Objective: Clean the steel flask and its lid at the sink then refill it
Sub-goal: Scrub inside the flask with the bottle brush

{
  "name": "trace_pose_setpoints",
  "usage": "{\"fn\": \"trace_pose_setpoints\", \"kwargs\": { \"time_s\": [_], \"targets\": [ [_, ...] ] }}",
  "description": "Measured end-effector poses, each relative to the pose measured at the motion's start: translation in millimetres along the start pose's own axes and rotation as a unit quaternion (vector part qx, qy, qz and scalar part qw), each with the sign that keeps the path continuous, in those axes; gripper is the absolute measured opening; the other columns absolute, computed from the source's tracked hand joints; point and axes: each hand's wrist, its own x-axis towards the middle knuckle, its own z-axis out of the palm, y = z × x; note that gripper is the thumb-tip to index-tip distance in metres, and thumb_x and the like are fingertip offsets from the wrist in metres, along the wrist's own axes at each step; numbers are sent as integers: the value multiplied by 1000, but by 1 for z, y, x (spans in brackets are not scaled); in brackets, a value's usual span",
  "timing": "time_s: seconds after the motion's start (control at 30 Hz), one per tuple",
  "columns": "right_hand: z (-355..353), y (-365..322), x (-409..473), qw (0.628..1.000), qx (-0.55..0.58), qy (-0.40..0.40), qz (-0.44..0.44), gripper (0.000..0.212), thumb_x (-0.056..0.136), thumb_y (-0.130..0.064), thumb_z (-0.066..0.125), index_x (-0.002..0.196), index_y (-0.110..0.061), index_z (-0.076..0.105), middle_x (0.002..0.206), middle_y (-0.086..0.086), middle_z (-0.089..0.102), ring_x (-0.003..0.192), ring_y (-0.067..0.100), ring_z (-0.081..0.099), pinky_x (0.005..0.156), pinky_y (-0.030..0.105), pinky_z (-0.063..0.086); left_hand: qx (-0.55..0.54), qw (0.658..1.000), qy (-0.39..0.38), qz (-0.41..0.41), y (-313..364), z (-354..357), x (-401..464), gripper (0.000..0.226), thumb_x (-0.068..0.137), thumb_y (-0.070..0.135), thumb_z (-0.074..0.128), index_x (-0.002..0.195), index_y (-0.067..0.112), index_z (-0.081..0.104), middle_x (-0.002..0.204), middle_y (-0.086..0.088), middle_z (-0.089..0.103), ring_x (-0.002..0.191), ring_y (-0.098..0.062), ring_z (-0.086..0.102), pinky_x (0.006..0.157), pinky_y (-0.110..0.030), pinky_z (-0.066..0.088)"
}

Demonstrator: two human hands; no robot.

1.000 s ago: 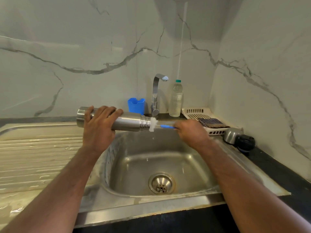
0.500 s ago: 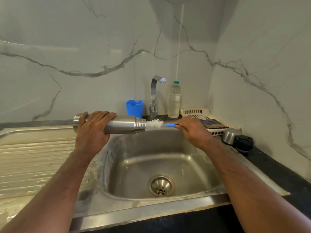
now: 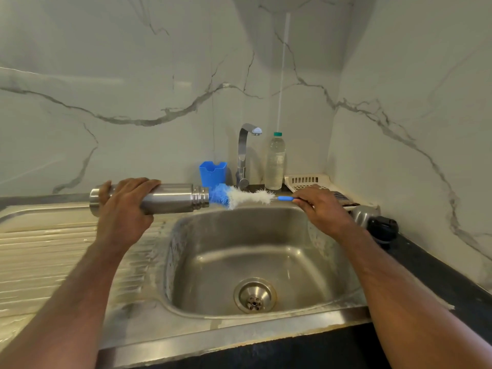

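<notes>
Head view: left hand (image 3: 125,211) fingers grip one flask (image 3: 170,199); right hand (image 3: 323,209) fingers pinch one brush (image 3: 247,197).

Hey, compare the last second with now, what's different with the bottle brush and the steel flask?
The right hand has drawn the blue-and-white bottle brush out to the right: a second ago only a white tuft showed at the mouth of the steel flask, and now nearly the whole bristle head is outside. The left hand still grips the flask level over the steel sink. The tap stays off.
</notes>
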Motion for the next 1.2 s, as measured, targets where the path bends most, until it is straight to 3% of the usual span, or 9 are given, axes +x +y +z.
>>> {"fn": "trace_pose_setpoints", "kwargs": {
  "time_s": [0.2, 0.53, 0.7, 0.87, 0.93, 1.03, 1.2],
  "targets": [
    [-2, 1, -6, 999, -7, -34, 36, 17, 101, -26, 57, 94, -19, 71, 79, -7, 64, 74, 16, 56, 69, 40, 48, 53, 999, -11, 4, 4, 0, -2, 76, 54, 0, 87, 124, 22, 68, 124, -1, 67, 118, -28, 60, 114, -51, 18],
    [-21, 3, -16, 990, -26, -45, 129, 17, 94, -27, 62, 82, -28, 73, 71, -6, 64, 69, 15, 58, 64, 36, 45, 80, 997, 8, -11, -1, -5, 0, 76, 56, -3, 87, 127, 18, 68, 126, -6, 67, 121, -32, 57, 116, -60, 18],
    [-20, 4, -16, 982, 48, -28, 182, 24, 94, -24, 63, 74, -33, 73, 70, -4, 65, 67, 15, 58, 64, 35, 44, 109, 988, -6, -107, -8, -12, 0, 72, 60, 7, 85, 127, 25, 68, 124, -4, 66, 118, -31, 54, 101, -55, 27],
    [0, -24, -7, 978, 133, -61, 152, 25, 99, -21, 61, 81, -31, 74, 62, -1, 58, 58, 8, 47, 60, 31, 36, 121, 991, -40, -35, 19, 0, 6, 74, 54, 23, 92, 124, 24, 70, 113, -5, 69, 105, -32, 59, 89, -52, 35],
    [8, -35, -5, 977, 139, -86, 136, 22, 100, -21, 60, 87, -27, 77, 64, -8, 59, 56, 3, 47, 57, 23, 35, 123, 992, -40, -8, 32, 4, 7, 74, 52, 30, 92, 122, 22, 70, 108, -5, 70, 99, -32, 62, 85, -50, 38],
    [25, -54, 0, 976, 145, -101, 129, 25, 103, -22, 55, 87, -26, 74, 68, -10, 59, 60, 7, 49, 60, 27, 37, 119, 991, -54, 22, 53, 9, 7, 74, 53, 39, 91, 121, 22, 70, 105, -3, 70, 99, -31, 63, 80, -47, 43],
    [23, -49, 0, 971, 164, -110, 136, 27, 103, -18, 54, 81, -23, 71, 65, -10, 57, 56, -1, 49, 57, 19, 37, 110, 992, -59, -21, 50, 5, 7, 69, 58, 40, 88, 121, 21, 68, 105, -5, 69, 102, -32, 61, 81, -47, 44]
  ]
}}
